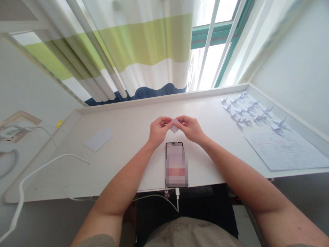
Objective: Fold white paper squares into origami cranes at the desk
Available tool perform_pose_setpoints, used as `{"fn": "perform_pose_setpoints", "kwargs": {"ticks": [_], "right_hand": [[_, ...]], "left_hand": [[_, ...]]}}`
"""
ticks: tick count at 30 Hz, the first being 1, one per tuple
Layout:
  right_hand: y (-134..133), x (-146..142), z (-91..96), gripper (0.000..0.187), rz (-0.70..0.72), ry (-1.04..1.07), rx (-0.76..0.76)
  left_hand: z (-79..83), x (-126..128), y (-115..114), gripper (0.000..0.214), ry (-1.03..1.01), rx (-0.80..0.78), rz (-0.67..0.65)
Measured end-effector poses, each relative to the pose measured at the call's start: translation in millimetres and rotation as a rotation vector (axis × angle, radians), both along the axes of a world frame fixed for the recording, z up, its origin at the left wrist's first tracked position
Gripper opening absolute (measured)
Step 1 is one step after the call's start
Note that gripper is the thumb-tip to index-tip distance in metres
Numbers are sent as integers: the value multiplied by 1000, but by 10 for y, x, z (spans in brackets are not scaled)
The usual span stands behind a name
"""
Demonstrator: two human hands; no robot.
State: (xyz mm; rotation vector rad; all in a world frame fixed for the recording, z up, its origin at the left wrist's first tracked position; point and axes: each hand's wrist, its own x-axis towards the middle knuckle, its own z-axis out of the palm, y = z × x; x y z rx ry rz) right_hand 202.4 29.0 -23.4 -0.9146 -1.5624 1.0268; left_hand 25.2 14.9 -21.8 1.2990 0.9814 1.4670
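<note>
A small folded piece of white paper [174, 126], diamond-shaped as I see it, is pinched between my two hands above the white desk. My left hand [159, 129] grips its left side with thumb and fingertips. On the opposite side, my right hand [190, 128] pinches it the same way, and the fingertips of both hands nearly meet at the top. Just below my hands lies a phone [176, 166] with its screen lit and partly blurred. Several folded paper cranes [248, 111] stand grouped at the desk's back right.
A flat white paper sheet [99, 139] lies on the left of the desk [128, 123]. Written sheets [285, 151] rest at the right. A white charging cable [177, 197] runs from the phone past the front edge. A raised rim [164, 98] borders the back, below the curtain [154, 41].
</note>
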Motion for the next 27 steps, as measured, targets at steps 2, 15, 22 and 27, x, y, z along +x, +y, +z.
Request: {"fn": "perform_pose_setpoints", "kwargs": {"ticks": [2,15,22,27], "right_hand": [[18,3,-11,47,8,40,-38],[-36,4,73,51,60,107,-126],[-50,22,125,56,20,160,-133],[-48,41,165,61,68,81,-118]], "left_hand": [[-7,-5,4,45,34,-31,-15],[21,-33,-40,41,277,-51,-125],[43,-13,-59,45,188,-134,-268],[78,-9,-85,48,204,-109,-328]]}}
